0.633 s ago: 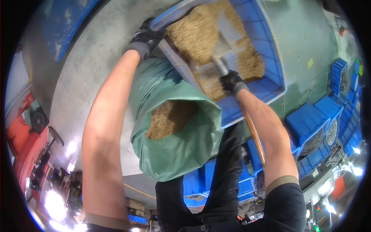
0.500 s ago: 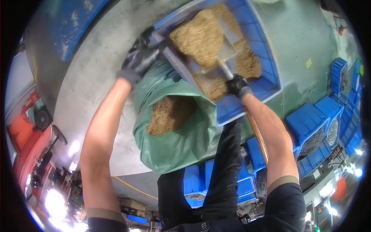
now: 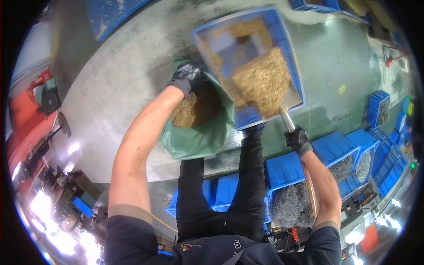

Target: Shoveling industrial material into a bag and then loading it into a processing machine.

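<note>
A green sack [image 3: 201, 143] stands open before my legs, with tan loose material [image 3: 184, 112] inside. My left hand [image 3: 189, 77], in a dark glove, is closed on the sack's far rim. My right hand [image 3: 298, 140], also gloved, grips a shovel [image 3: 287, 118] where its metal socket meets the wooden handle. The shovel's blade bears a large heap of tan shavings-like material [image 3: 263, 81] and is over the right part of a blue bin [image 3: 297, 66]. More of the tan material lies in the bin, whose bottom shows in part. The heap is blurred.
Blue crates with grey metal-looking pieces, such as one crate [image 3: 289, 201], stand to the right of my legs. Farther right is a smaller blue crate [image 3: 379, 108]. A fan [image 3: 49, 100] and red equipment are at the left. A blue panel [image 3: 110, 15] lies at the far left.
My left hand has moved from beside the bin's corner onto the sack's rim. My right hand has drawn the loaded shovel nearer and to the right. Sack and bin sit differently in view.
</note>
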`<state>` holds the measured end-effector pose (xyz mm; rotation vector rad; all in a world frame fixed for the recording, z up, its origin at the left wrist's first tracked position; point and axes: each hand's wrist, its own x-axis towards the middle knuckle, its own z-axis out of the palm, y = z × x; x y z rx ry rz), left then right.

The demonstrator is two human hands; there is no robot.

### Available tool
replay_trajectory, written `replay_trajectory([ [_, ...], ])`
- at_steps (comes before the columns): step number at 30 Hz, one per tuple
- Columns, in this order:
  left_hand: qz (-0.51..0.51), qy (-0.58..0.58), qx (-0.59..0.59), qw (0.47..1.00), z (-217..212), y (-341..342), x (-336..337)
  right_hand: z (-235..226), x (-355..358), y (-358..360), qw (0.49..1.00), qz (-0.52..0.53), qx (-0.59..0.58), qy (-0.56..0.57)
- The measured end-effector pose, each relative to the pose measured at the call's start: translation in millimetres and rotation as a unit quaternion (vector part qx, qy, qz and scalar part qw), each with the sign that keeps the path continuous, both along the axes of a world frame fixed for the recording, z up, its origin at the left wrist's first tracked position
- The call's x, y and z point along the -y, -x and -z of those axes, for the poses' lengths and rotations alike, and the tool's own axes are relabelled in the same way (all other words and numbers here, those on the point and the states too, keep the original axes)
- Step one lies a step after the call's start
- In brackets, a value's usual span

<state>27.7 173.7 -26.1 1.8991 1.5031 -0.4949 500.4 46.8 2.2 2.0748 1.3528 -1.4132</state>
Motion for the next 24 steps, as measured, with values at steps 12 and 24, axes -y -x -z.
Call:
replay_trajectory([
  [12, -0.258, -0.216, 0.02, 0.941, -82.7, 22.2, 100.1, -89.9, 84.0, 13.8, 0.976, -0.21, 0.054, -0.025],
  [24, -0.443, -0.17, 0.09, 0.876, -51.6, 58.8, 191.0, -52.9, -8.6, 141.7, 0.726, -0.662, 0.051, 0.176],
])
